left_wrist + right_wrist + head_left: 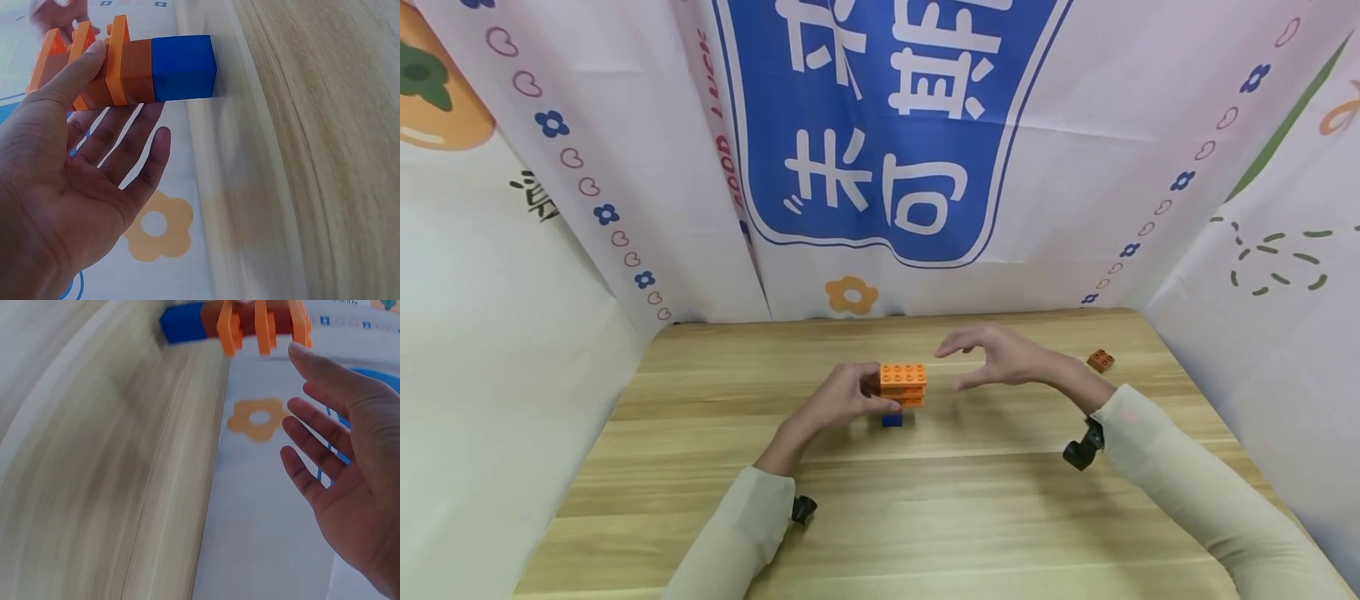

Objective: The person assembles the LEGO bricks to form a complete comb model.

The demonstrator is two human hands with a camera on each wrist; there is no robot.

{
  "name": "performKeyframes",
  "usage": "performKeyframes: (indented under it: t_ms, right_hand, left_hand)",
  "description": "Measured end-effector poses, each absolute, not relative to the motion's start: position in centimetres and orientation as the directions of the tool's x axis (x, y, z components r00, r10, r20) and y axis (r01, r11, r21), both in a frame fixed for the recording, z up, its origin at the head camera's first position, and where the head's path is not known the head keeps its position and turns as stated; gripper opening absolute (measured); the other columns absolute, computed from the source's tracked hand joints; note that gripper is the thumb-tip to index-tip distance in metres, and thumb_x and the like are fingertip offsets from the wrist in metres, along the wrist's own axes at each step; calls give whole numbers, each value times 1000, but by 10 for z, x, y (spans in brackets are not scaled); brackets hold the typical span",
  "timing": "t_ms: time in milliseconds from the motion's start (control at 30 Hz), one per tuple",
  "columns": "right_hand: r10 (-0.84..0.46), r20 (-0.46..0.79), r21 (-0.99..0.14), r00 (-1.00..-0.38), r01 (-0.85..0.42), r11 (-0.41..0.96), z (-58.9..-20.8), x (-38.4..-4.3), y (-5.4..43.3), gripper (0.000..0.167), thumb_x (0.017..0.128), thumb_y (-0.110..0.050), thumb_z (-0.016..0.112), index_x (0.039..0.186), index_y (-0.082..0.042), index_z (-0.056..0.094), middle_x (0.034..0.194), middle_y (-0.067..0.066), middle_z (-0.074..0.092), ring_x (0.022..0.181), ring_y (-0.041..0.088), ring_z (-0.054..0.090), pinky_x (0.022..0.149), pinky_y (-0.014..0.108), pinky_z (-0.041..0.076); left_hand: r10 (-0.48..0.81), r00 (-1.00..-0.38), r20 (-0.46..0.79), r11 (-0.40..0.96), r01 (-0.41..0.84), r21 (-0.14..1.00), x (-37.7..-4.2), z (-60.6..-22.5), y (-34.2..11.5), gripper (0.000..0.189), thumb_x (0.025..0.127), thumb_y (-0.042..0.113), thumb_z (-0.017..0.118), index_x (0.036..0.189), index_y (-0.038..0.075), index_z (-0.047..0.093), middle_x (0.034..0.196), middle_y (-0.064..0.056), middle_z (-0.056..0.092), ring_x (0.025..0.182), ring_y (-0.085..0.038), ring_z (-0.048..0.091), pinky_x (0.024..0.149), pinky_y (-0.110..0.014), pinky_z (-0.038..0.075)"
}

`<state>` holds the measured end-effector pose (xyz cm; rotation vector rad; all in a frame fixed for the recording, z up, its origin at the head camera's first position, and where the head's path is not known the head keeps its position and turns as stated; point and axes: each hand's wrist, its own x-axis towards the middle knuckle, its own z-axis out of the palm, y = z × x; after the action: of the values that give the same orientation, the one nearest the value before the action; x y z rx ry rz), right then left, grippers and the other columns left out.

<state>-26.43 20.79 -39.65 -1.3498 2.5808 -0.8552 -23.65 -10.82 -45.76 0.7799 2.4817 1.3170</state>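
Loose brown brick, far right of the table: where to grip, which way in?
Pinch two opposite side walls of the brown brick, fingers coming from above. It sits studs up, so its flat sides should hold better than the small studs on top. I'd use the right hand: it's nearer and holds nothing.

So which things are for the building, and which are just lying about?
For the building:
- tower of orange, brown and blue blocks
- left hand, holding the tower
- right hand, near it, holding nothing

Just about:
- loose brown block, lying apart; it might be meant for the tower, I can't tell
- patterned cloth behind the table
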Motion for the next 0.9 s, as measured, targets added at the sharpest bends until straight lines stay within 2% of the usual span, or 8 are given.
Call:
performKeyframes:
  t_ms: [167,500,667,900]
  right_hand:
    - [-767,136,-536,-627,-698,475,-401,-268,231,51,84,-25,93,129,-9,75,132,7,73,127,32,64,98,46,58]
    - [-720,107,-557,-686,-641,528,-406,-281,274,51,82,-24,94,127,-8,76,132,12,73,129,40,63,101,60,55]
    - [-677,50,-565,-734,-580,587,-403,-285,297,54,82,-23,94,130,-7,74,135,12,71,131,40,62,105,61,52]
    - [-659,29,-544,-751,-565,620,-403,-290,330,53,84,-18,92,131,-4,73,135,16,71,129,42,62,104,64,51]
  left_hand:
    - [545,-837,37,463,338,819,-234,-458,-108,26,88,22,90,102,12,70,95,1,75,82,-16,68,72,-29,60]
    - [546,-837,38,467,341,816,-236,-459,-108,26,88,22,90,102,12,70,95,1,74,81,-15,66,72,-28,58]
    - [550,-834,40,461,344,818,-238,-460,-109,26,88,23,90,100,12,69,94,2,74,80,-14,64,71,-28,57]
    - [550,-834,44,452,341,824,-239,-460,-110,27,88,25,90,101,12,70,95,1,75,81,-15,65,73,-29,58]
